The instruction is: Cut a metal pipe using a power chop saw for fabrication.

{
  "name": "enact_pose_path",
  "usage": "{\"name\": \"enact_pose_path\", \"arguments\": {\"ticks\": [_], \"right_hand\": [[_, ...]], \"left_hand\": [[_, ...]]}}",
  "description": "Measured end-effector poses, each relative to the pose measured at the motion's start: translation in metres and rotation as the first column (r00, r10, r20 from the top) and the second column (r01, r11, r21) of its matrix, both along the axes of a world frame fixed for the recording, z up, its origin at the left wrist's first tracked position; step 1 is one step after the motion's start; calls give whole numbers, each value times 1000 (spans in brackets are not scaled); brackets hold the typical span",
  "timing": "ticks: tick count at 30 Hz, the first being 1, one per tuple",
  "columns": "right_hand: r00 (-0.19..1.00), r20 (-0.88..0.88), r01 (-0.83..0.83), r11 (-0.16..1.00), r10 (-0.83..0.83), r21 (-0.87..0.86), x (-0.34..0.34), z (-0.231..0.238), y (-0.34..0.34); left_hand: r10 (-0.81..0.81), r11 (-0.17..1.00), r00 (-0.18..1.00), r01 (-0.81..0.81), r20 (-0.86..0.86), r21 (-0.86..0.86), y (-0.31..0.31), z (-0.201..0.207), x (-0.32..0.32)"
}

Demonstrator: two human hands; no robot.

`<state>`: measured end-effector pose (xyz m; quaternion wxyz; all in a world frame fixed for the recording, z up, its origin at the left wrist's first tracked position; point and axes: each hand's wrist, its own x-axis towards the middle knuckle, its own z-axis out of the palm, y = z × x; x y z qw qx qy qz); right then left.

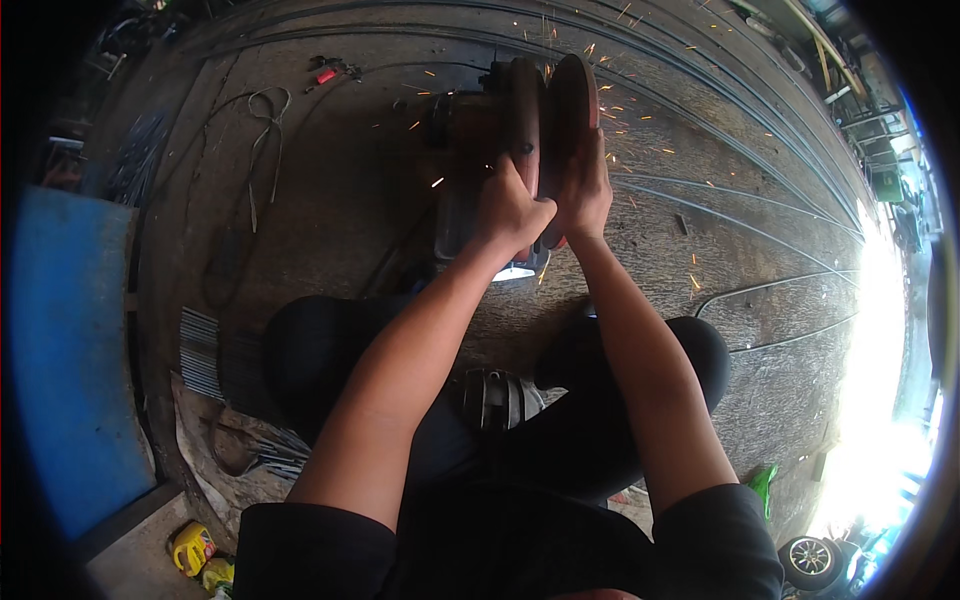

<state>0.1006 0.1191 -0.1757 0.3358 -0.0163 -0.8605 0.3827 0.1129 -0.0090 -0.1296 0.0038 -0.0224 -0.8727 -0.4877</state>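
Note:
In front of me on the floor stands a cut-off saw (465, 120), with a dark curved guard (525, 105) and a round reddish-edged plate (573, 95) side by side at its top. My left hand (513, 210) is closed round the near end of the curved guard, thumb toward the right. Against the near edge of the round plate lies my right hand (584, 195), its fingers reaching up along the plate's right side. Orange sparks (590, 50) fly beyond and around the saw. What is being cut is hidden behind the saw and my hands.
Long thin metal rods (740, 145) stretch over the dark wooden floor at the far right. A loose cord (265, 140) and a small red-handled tool (327, 76) lie to the left. Short cut rods (199, 350) lie near a blue panel (70, 340). A yellow container (190, 548) sits lower left.

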Motion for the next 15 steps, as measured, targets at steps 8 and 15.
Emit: {"name": "enact_pose_path", "arguments": {"ticks": [8, 15], "right_hand": [[999, 43, 5, 1000, -4, -17, 2, 0, -1], [1000, 23, 5, 1000, -5, -8, 3, 1, -3]], "left_hand": [[-26, 999, 999, 24, 40, 35, -1, 3, 2], [13, 1000, 997, -13, 77, 0, -1, 5, 2]]}}
